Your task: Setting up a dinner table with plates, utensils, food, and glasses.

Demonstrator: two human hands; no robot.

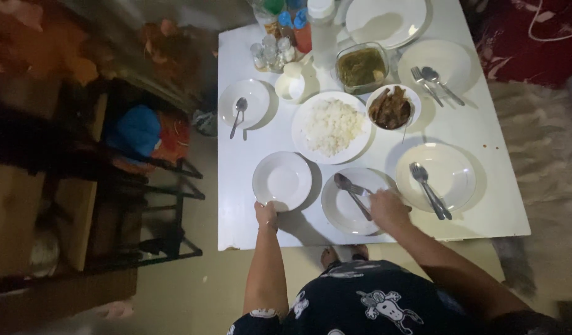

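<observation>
My left hand point(266, 214) grips the near rim of an empty white plate point(283, 180) on the white table point(248, 229). My right hand point(388, 208) rests on the right side of a second white plate point(343, 208), its fingers closed by the handles of the spoon and fork point(351, 192) lying in that plate. Just beyond stand a large plate of white rice point(330, 127) and a small bowl of brown food point(391, 108).
A plate with spoon and fork point(435, 175) lies to the right, another point(433, 64) behind it. A glass dish of green soup point(360, 68), a small plate with spoon point(243, 102), bottles point(298, 25) and an empty plate point(385, 20) stand farther back. Dark shelving point(99, 180) is left.
</observation>
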